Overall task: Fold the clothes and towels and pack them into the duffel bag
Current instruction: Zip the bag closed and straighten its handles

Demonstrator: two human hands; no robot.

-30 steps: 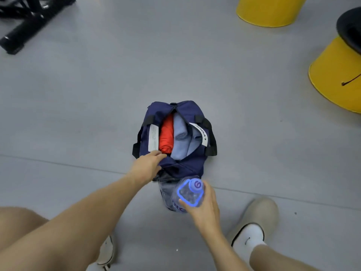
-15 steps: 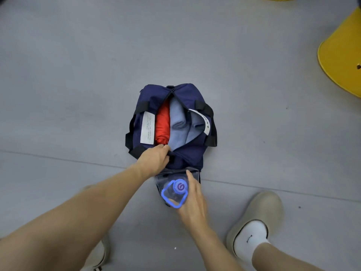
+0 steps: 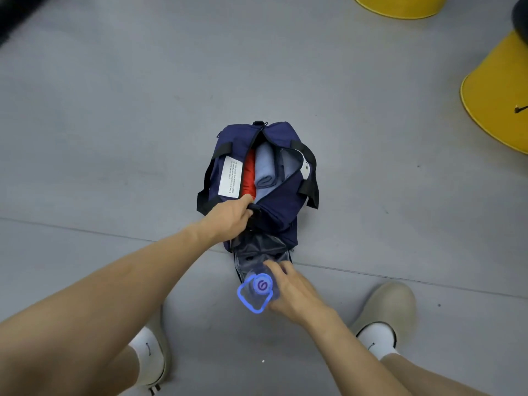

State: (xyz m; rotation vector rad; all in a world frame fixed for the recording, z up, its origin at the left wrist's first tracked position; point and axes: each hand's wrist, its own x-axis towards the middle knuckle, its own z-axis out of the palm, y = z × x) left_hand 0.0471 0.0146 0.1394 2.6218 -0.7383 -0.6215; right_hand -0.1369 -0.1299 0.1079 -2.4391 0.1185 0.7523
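Since half a second ago the duffel bag (image 3: 274, 201) has kept its place on the grey floor (image 3: 114, 110), but its right flap has sagged inward over more of the contents. The left hand (image 3: 230, 215) still has its curled fingers clamped on the bag's near end, where the zip opening closes. The right hand (image 3: 294, 292) has shifted to the right side of the bottle (image 3: 258, 287). It grips the bottle's top between thumb and spread fingers, at the end pocket (image 3: 257, 250) on the bag's near end.

Counted:
- two yellow stools (image 3: 497, 90), beyond the bag and to its right
- one bag
- two hands
- two shoes (image 3: 383, 307), nearer than the bag
- one folded red cloth (image 3: 250, 178) inside the bag
- two blue-grey folds (image 3: 265, 167) to the right of the red cloth; I cannot tell if they are separate pieces
- one bottle

Both stools are cut off by the frame edge. The print on the bag's white label (image 3: 231, 177) is too small to read. A second label (image 3: 307, 168) is mostly hidden by the right flap. The bottle's lower part, down in the pocket, cannot be made out.
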